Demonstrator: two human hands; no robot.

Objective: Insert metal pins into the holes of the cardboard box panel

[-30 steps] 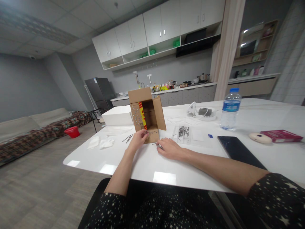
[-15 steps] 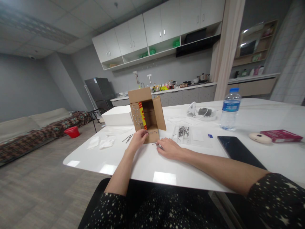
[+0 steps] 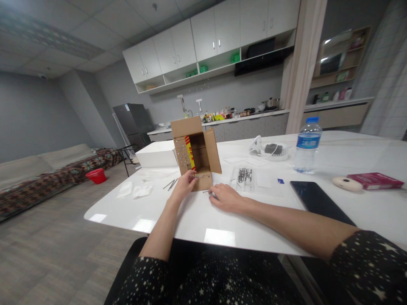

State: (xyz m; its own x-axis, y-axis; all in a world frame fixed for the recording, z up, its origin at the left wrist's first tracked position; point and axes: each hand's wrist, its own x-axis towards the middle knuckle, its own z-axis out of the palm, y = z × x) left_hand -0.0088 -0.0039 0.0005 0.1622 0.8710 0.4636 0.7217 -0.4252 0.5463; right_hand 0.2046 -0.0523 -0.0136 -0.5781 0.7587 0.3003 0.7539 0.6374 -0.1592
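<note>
Left hand [image 3: 185, 185] reached forward over the white worktop [image 3: 197, 220], forearm running up from the near edge, fingers curled against the near lower flap of the cardboard box [image 3: 195, 152]. Fingertips pinched at the flap edge; whether they held a screw there was too small to tell. Right hand [image 3: 226, 197] lay palm down on the worktop just right of the box, forearm coming in from the near right, fingers loosely curled over something small at the tips; could not tell if it gripped anything.

Box sat on its side at mid-worktop, left of centre, its opening facing the near right toward the camera. Top flap stood up, right flap swung out, and the depth axis ran away to the far left. Rows of small metal studs dotted the left face and the near flap. A red and yellow printed strip ran down the inner left edge; its lettering was not readable.

A few loose screws [image 3: 171, 184] lay just left of the left hand. A clear tray of screws [image 3: 244, 176] sat right of the box, near the right hand. Water bottle [image 3: 307, 145] stood upright at the far right with a blue label, its text illegible. Dark tablet [image 3: 318, 201] lay flat at the near right, and a red packet [image 3: 375, 181] lay beyond it, print unreadable. White box [image 3: 157, 153] sat behind the cardboard box on the left.
</note>
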